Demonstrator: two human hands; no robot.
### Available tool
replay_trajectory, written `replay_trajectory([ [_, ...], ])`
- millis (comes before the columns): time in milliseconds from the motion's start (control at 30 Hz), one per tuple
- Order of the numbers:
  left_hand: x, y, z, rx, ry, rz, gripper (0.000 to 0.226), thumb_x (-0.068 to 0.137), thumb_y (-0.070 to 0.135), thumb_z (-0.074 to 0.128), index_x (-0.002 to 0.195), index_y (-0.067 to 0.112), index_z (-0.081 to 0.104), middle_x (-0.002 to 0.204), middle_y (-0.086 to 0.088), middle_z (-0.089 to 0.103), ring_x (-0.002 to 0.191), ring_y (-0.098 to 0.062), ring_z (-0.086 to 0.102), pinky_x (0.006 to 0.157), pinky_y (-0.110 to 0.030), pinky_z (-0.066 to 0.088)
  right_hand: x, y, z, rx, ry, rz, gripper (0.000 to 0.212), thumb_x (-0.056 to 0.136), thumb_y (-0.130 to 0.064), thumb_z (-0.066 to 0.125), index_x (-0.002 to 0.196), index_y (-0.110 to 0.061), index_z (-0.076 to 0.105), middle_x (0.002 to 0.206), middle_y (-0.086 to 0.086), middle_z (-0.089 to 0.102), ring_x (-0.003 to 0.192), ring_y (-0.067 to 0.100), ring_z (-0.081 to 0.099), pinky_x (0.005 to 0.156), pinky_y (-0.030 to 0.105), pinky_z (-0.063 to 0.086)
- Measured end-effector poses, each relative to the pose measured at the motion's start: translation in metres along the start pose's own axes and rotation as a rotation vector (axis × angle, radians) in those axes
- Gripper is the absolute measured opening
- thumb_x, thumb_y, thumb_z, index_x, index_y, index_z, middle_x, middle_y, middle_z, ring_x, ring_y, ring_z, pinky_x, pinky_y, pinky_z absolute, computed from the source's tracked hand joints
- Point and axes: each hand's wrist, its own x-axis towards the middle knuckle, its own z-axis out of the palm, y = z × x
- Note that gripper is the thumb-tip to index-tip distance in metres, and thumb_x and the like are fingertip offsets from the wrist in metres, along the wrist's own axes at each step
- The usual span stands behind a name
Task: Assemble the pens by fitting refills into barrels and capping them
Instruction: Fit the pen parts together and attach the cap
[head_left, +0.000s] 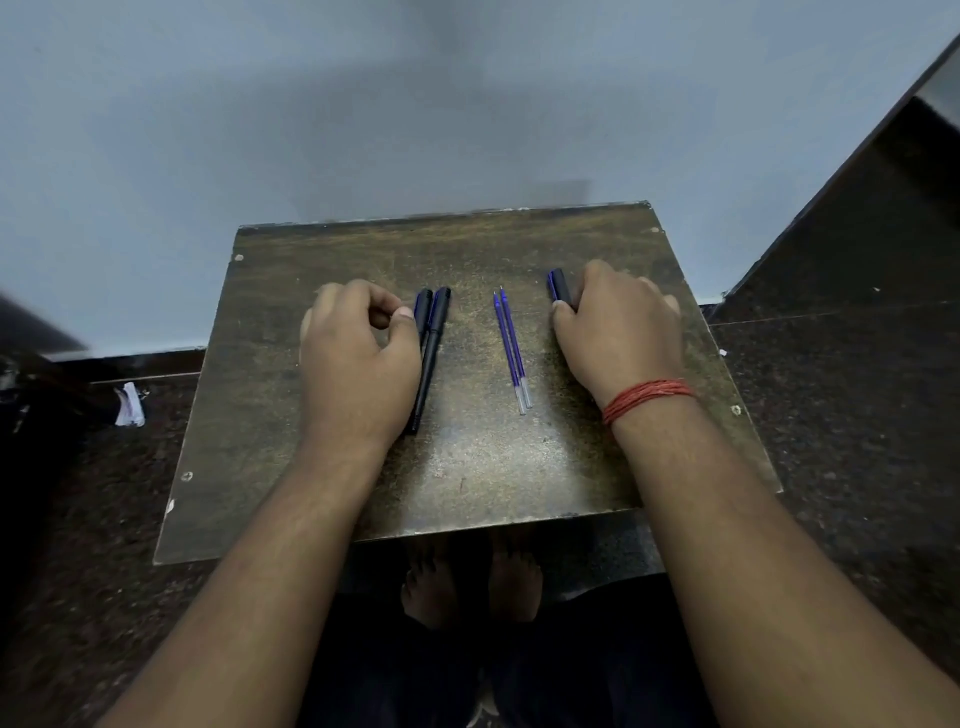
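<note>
Worn brown wooden board (467, 467), no readable writing. Left hand (358, 358) loosely curled, palm down, holding nothing, touching two black pen barrels (431, 353). Right hand (618, 332) flat beside dark caps (559, 285); grasp unclear. Two blue refills (511, 351) lie between, untouched.

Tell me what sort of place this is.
Likely a plain room at home, not a workshop: a small worn wooden table stands on a dark speckled stone floor against a bare pale wall, and the person sits at it barefoot, bare feet showing beneath the table's near edge.
</note>
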Motion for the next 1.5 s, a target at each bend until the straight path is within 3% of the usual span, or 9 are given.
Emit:
replay_trajectory([
  [133,0.000,0.000,-0.002,0.035,-0.021,0.015,0.008,0.089,0.026,0.062,0.083,0.023,0.059,0.091,0.005,0.055,0.094,-0.022,0.054,0.088,-0.046,0.049,0.000,-0.001,-0.004,0.036,0.017,0.018,0.026,0.095,-0.043,0.054,0.097,-0.017,0.057,0.097,0.004,0.068,0.109,0.032,0.056,0.095,0.046,0.039],
  [300,-0.005,0.002,0.000,0.254,-0.149,0.010,0.012,0.088,0.036,0.066,0.086,0.026,0.060,0.102,0.006,0.047,0.109,-0.023,0.044,0.097,-0.043,0.035,0.001,-0.005,-0.013,0.170,0.122,0.000,0.027,0.094,-0.042,0.054,0.095,-0.015,0.057,0.090,0.003,0.067,0.102,0.033,0.055,0.090,0.045,0.045],
  [467,-0.007,0.003,0.002,0.358,-0.196,0.050,0.016,0.086,0.040,0.068,0.087,0.026,0.061,0.103,0.006,0.041,0.104,-0.016,0.034,0.096,-0.043,0.032,0.000,-0.007,-0.010,0.226,0.075,-0.025,0.021,0.094,-0.038,0.055,0.089,-0.017,0.055,0.083,-0.003,0.060,0.098,0.030,0.055,0.085,0.042,0.044],
  [600,-0.007,0.001,0.003,0.457,-0.247,0.036,0.018,0.087,0.043,0.066,0.091,0.027,0.061,0.109,0.005,0.041,0.112,-0.023,0.040,0.099,-0.046,0.032,-0.002,-0.010,-0.008,0.240,0.054,-0.060,0.019,0.094,-0.037,0.055,0.088,-0.018,0.055,0.082,-0.005,0.060,0.096,0.026,0.053,0.085,0.041,0.046],
  [967,-0.007,0.001,0.009,0.581,-0.188,0.058,0.024,0.085,0.045,0.062,0.084,0.022,0.064,0.107,-0.002,0.046,0.106,-0.027,0.043,0.088,-0.045,0.033,-0.006,-0.016,-0.008,0.267,0.056,-0.118,0.018,0.094,-0.035,0.054,0.090,-0.018,0.057,0.084,-0.004,0.063,0.096,0.025,0.053,0.083,0.040,0.047],
  [1167,-0.008,0.005,0.012,0.436,-0.155,0.138,0.024,0.086,0.042,0.066,0.078,0.020,0.062,0.105,0.000,0.044,0.107,-0.027,0.041,0.089,-0.044,0.033,-0.005,-0.017,-0.007,0.367,0.079,-0.115,0.017,0.094,-0.035,0.056,0.085,-0.021,0.057,0.074,-0.010,0.059,0.088,0.020,0.056,0.076,0.035,0.048],
  [1267,-0.012,0.010,0.014,0.309,-0.165,0.251,0.021,0.087,0.038,0.067,0.079,0.021,0.059,0.101,0.006,0.040,0.099,-0.017,0.036,0.087,-0.038,0.030,-0.005,-0.019,-0.007,0.508,0.070,-0.068,0.022,0.095,-0.041,0.057,0.082,-0.023,0.059,0.068,-0.011,0.056,0.079,0.015,0.058,0.066,0.029,0.043],
  [1367,-0.014,0.013,0.015,0.233,-0.202,0.351,0.019,0.087,0.035,0.066,0.085,0.016,0.061,0.100,0.002,0.049,0.098,-0.019,0.044,0.087,-0.039,0.041,-0.006,-0.025,-0.008,0.695,-0.009,-0.014,0.027,0.094,-0.046,0.059,0.083,-0.021,0.062,0.068,-0.009,0.059,0.063,0.004,0.054,0.056,0.021,0.039],
  [1500,-0.016,0.016,0.015,0.128,-0.239,0.357,0.012,0.090,0.019,0.067,0.090,0.014,0.057,0.097,0.001,0.053,0.086,-0.015,0.051,0.075,-0.032,0.045,-0.006,-0.030,-0.005,0.950,-0.122,0.045,0.022,0.091,-0.034,0.067,0.080,-0.015,0.066,0.078,0.005,0.071,0.067,0.016,0.063,0.063,0.033,0.050],
])
